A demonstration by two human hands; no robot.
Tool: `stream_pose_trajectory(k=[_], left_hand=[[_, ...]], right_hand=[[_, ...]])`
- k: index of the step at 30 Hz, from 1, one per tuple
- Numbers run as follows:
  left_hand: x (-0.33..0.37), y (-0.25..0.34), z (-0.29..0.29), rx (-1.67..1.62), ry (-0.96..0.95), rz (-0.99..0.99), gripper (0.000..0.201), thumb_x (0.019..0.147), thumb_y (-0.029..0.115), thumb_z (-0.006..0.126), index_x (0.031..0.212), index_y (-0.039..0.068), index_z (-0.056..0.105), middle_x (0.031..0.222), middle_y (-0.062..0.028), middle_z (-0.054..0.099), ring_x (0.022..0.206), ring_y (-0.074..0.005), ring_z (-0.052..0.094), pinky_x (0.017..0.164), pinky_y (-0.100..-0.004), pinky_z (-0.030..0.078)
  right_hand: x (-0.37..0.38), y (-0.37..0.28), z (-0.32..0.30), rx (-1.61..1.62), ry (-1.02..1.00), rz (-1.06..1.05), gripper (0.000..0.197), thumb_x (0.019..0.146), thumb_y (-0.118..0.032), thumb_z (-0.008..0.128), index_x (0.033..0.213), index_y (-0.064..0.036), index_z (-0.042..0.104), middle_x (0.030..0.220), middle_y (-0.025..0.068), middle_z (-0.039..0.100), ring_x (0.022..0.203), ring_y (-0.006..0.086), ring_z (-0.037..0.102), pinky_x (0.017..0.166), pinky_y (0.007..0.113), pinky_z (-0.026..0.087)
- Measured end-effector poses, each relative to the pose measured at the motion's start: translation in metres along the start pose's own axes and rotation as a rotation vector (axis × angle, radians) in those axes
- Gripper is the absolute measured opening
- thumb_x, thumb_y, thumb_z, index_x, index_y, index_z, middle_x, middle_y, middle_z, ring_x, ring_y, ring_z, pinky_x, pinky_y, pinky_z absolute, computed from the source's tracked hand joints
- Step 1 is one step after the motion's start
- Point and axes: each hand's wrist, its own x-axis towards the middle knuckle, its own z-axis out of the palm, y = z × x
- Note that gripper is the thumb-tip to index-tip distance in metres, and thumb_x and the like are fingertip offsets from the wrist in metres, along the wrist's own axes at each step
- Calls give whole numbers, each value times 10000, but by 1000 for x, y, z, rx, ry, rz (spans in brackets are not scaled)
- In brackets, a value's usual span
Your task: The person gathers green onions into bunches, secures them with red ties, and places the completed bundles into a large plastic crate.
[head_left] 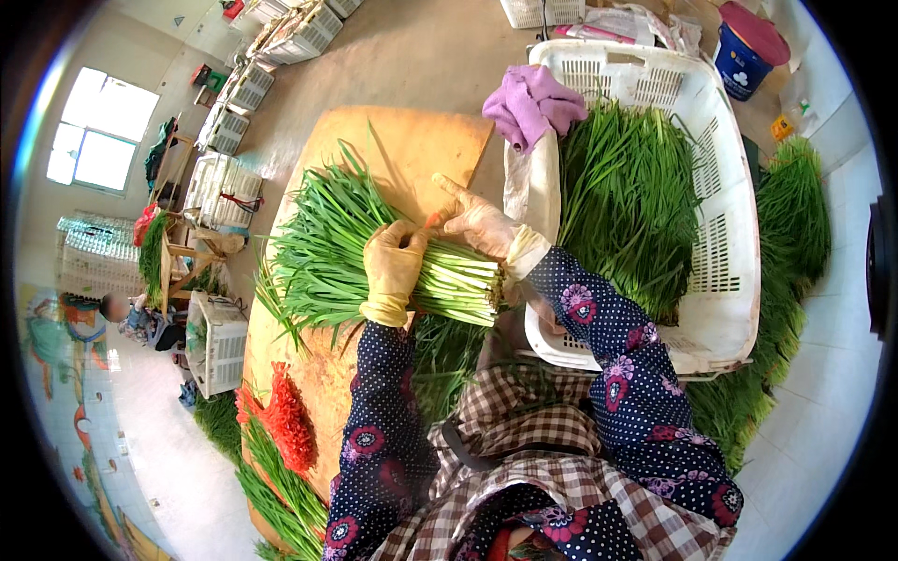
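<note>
A thick bundle of garlic chives point(327, 238) lies across the wooden board point(421, 140), its green leaves to the left and pale cut ends point(468, 285) to the right. My left hand point(393, 262), in a yellowish glove, rests on the bundle with its fingers curled in a pinch. A thin orange tie point(433, 221) shows between both hands, by the left fingertips. My right hand point(482, 227), gloved too, is above the pale ends, one digit stretched out and the others near the tie. The bundle's underside is hidden.
On the right, a white plastic basket point(734, 187) holds loose chives, with a purple cloth point(533, 105) over its corner. Red ties point(285, 421) lie on the board at lower left, beside more chives point(281, 500). A blue bucket point(739, 61) stands at back right.
</note>
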Motion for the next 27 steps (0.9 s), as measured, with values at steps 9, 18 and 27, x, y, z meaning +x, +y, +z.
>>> stream_pose_trajectory(k=[9,18,27], left_hand=[[13,17,7,130,-87,-27,102,784,78,605,778,-18,636,689,-37,634,615,-71,537,582,-209,439],[11,17,9,248,-83,-5,117,748,104,636,763,-11,641,633,-28,612,577,-61,520,557,-220,434],[12,26,12,350,-67,47,126,711,123,621,742,2,640,606,-43,595,553,-94,528,557,-248,436]], right_hand=[[13,20,-22,-404,170,-145,750,732,115,564,1386,-76,250,793,12,576,692,76,500,637,186,419],[17,34,-12,-554,278,-315,744,705,139,569,1363,-99,318,781,41,553,676,112,481,632,234,440],[22,47,-29,-544,330,-345,723,698,90,625,1343,-39,325,906,74,583,744,123,514,690,241,452]])
